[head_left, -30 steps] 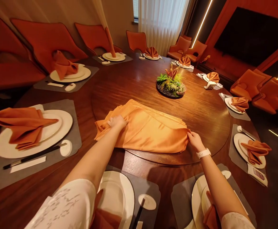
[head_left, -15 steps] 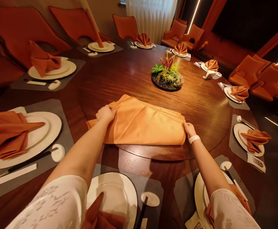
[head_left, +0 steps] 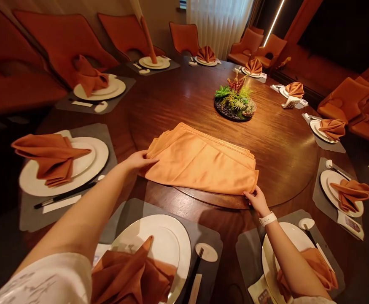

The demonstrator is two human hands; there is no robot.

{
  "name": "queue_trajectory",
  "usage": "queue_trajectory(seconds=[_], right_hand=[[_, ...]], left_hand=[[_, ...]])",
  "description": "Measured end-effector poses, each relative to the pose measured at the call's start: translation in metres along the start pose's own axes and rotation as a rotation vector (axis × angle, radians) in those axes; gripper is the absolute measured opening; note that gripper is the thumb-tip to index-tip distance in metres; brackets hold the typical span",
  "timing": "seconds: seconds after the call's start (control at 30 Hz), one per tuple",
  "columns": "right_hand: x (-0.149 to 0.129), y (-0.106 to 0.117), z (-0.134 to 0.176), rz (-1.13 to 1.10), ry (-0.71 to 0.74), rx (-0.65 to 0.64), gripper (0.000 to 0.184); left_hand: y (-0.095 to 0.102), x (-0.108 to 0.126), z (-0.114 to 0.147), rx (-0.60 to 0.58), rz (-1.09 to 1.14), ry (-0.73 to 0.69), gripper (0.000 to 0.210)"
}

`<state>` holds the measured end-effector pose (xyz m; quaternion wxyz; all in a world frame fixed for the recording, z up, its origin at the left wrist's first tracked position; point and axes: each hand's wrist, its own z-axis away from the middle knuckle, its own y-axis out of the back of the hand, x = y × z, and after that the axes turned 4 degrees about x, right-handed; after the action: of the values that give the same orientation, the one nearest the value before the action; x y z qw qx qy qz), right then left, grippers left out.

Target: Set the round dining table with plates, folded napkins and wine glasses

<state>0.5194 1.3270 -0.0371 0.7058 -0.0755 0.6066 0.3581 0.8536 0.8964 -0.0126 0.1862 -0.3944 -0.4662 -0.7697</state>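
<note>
A stack of folded orange cloth napkins (head_left: 200, 160) lies on the round wooden turntable (head_left: 279, 169), its layered edges showing along the far side and at the left. My left hand (head_left: 141, 160) grips the left end of the stack, thumb on top and the other fingers mostly hidden beneath. At the near right corner, my right hand (head_left: 256, 200) pinches the cloth between thumb and fingers; a white band (head_left: 268, 219) circles that wrist. The near edge of the stack hangs slightly past the turntable's rim.
Place settings ring the table; a white plate (head_left: 184, 245) with a folded rust napkin (head_left: 133, 274) is nearest. Black chopsticks (head_left: 194, 274) lie beside it. A planted centrepiece (head_left: 235, 101) stands on the turntable. Orange chairs (head_left: 184, 37) surround the table.
My left hand has slid down the left end of the stack, and my right hand has moved to its near right corner. The near edge now slants. The view has shifted left.
</note>
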Motion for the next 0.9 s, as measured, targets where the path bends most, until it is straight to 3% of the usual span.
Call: queue_trajectory(seconds=[0.07,0.13,0.27,0.33,0.4,0.5,0.63,0.9], right_hand=[[0.006,-0.004,-0.004,0.07,0.104,0.098,0.05],[0.008,-0.005,-0.006,0.123,0.203,0.156,0.046],[0.005,-0.006,-0.004,0.19,0.375,0.16,0.041],[0.002,-0.005,-0.004,0.224,0.485,0.189,0.038],[0.001,-0.005,-0.007,0.216,0.505,0.187,0.038],[0.003,-0.002,-0.012,0.091,0.278,0.066,0.045],[0.004,0.0,-0.016,-0.102,-0.026,-0.084,0.054],[-0.009,-0.004,-0.016,-0.275,-0.283,-0.142,0.034]], left_hand=[[-0.004,0.001,0.001,-0.029,-0.154,-0.09,0.05],[-0.007,0.001,0.001,0.039,-0.356,-0.192,0.042],[-0.015,0.002,0.011,0.155,-0.622,-0.441,0.028],[-0.02,0.004,0.021,0.143,-0.703,-0.572,0.022],[-0.024,0.007,0.028,0.107,-0.761,-0.652,0.023],[-0.026,0.013,0.03,0.045,-0.813,-0.662,0.023],[-0.02,0.018,0.018,-0.019,-0.852,-0.552,0.019],[-0.01,0.006,-0.015,-0.084,-0.653,-0.182,0.035]])
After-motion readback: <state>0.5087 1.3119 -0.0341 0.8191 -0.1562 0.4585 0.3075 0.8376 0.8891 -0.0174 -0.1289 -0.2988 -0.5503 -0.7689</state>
